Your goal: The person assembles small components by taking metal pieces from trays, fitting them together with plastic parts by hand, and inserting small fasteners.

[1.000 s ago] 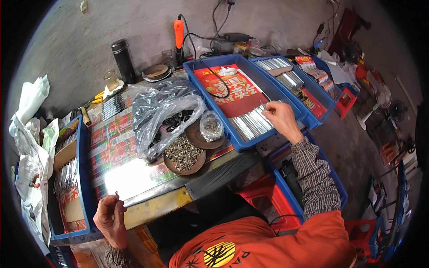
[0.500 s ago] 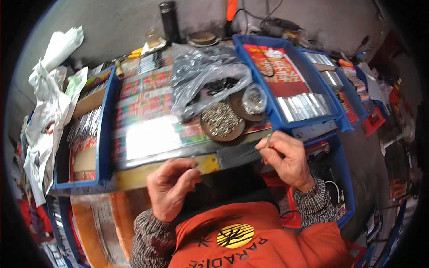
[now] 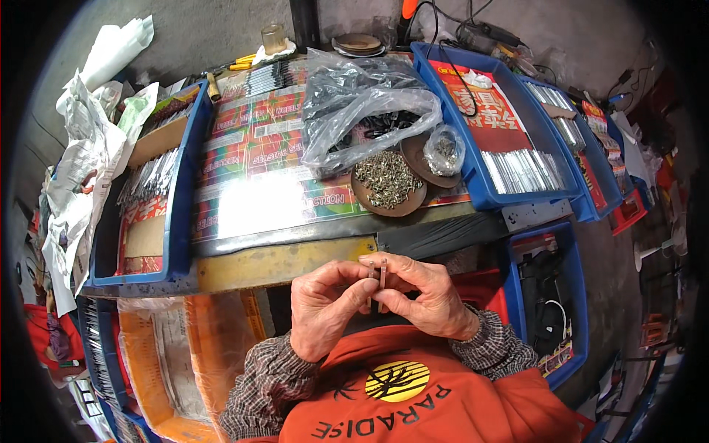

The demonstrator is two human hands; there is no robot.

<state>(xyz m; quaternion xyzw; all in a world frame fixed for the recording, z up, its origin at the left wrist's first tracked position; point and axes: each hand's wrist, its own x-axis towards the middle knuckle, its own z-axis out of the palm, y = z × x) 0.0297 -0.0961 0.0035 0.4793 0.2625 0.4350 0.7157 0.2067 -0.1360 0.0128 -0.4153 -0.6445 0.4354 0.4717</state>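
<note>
My left hand (image 3: 325, 306) and my right hand (image 3: 428, 295) meet in front of the red apron, just off the table's near edge. Two narrow metal strips (image 3: 383, 275) stand side by side between the fingertips. Each hand pinches one, as far as I can tell; their lower parts are partly hidden by my thumbs. Beyond the hands sits a round brown dish (image 3: 362, 205) heaped with small metal pins or rivets (image 3: 386, 179). A second brown dish (image 3: 415, 151) beside it bears a small see-through bag (image 3: 444, 150) of similar bits.
A large plastic bag (image 3: 340, 88) with dark parts lies mid-table. Blue trays with rows of metal pieces stand left (image 3: 177, 214) and right (image 3: 487, 193). Below are an orange crate (image 3: 140, 369) and another blue bin (image 3: 580, 295). Crumpled white wrapping (image 3: 88, 177) hangs at far left.
My hands were apart, the right one holding a small piece near the table edge. Both have come together in the middle, strips between the fingertips. The view has shifted slightly.
</note>
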